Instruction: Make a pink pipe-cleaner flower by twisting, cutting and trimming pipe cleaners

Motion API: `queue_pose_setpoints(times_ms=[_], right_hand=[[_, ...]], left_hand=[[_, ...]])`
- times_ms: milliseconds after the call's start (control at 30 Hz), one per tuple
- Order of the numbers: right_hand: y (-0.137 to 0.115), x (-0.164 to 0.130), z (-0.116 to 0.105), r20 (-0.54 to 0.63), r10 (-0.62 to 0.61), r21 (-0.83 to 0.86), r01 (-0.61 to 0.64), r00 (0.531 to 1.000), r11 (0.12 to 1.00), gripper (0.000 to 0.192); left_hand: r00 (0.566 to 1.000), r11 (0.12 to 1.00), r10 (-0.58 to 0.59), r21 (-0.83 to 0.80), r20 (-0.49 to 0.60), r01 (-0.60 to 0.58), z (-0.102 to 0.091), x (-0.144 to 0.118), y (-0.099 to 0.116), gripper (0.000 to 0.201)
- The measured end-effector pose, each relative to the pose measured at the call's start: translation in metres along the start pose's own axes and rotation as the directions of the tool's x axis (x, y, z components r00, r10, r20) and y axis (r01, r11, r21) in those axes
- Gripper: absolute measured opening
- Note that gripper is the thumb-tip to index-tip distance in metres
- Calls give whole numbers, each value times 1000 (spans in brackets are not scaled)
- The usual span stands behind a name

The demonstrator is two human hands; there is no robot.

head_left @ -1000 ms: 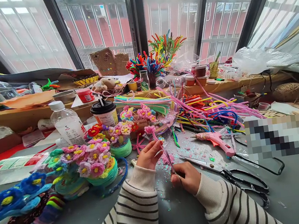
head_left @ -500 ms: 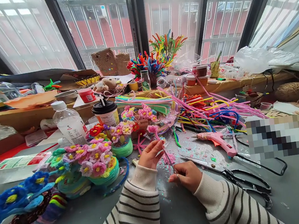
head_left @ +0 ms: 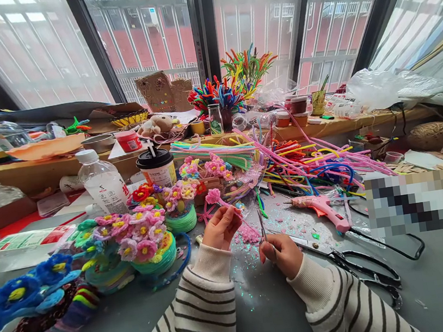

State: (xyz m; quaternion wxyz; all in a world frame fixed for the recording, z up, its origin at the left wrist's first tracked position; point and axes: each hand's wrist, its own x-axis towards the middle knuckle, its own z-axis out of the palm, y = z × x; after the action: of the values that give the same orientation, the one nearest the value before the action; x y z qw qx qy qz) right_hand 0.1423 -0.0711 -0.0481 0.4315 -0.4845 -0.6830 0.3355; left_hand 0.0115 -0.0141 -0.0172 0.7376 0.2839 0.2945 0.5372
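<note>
My left hand (head_left: 222, 227) pinches the stem of a pink pipe-cleaner flower (head_left: 213, 195), whose fluffy head points up and to the left. My right hand (head_left: 281, 254) grips a small thin tool (head_left: 262, 227), probably small scissors or tweezers, with its tip pointing up, a little apart from the flower stem. Pink fluff and glitter scraps (head_left: 249, 234) lie on the grey table (head_left: 268, 319) between my hands. Both sleeves are cream with dark stripes.
Large black-handled scissors (head_left: 355, 265) and a pink glue gun (head_left: 321, 210) lie right of my right hand. Finished flower baskets (head_left: 145, 242) stand to the left, with a water bottle (head_left: 102, 184) and a lidded cup (head_left: 157, 167) behind. Loose pipe cleaners (head_left: 307, 165) are piled at the back.
My right hand has drawn the tool away from the flower stem, to the right and up. My left hand has tilted the pink flower to the left.
</note>
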Motion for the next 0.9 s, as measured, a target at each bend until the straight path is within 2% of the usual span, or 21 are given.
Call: queue_pose_setpoints(times_ms=[100,300,533,633,733,833,900], right_hand=[[0,0,1,17,-12,38,11,1000,999,67],[-4,-3,5,217,7,-69,8,976,998,64],[-7,-6,5,274,-24,-108,56,961,993,63],[-8,-6,5,285,-33,-76,56,958,996,63],[-9,-5,6,273,16,-44,-5,962,999,58],[-10,-5,7,226,77,-22,-74,971,997,52],[-10,-4,7,178,79,-24,-76,981,997,49]], left_hand=[[1000,1000,30,-10,-3,-30,-1,0,0,16],[999,999,41,10,-20,-41,1,-1,1,20],[999,999,32,42,-22,-32,1,0,0,21],[999,998,51,43,-7,-51,1,0,0,22],[998,998,58,40,0,-58,0,0,0,23],[998,998,57,36,-20,-56,-1,1,0,23],[998,998,53,35,-34,-52,-1,2,0,22]])
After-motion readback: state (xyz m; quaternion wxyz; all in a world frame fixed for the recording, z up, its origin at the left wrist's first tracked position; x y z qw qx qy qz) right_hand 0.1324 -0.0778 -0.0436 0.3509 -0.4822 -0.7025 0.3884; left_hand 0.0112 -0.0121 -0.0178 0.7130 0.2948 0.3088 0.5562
